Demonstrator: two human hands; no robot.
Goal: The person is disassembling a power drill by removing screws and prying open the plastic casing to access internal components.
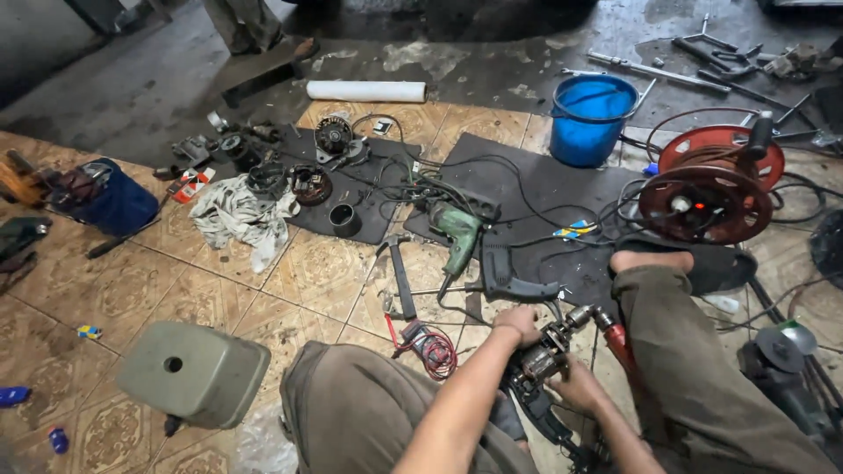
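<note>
I sit on a tiled floor with my knees apart. Between them lies an opened-up power drill [546, 358], its dark motor body bare and its metal chuck pointing up and to the right. My left hand [518, 323] grips the top of the drill body. My right hand [575, 384] holds the drill from below, near the handle. A red-handled tool [617, 344] lies just right of the chuck, against my right leg.
A green drill [457, 237], a hammer [401, 274], a black handle shell [514, 279] and motor parts [312, 183] lie on black mats [536, 189]. A blue bucket [590, 118], a red cable reel [713, 184], a rag [237, 218] and a grey stool [193, 373] stand around.
</note>
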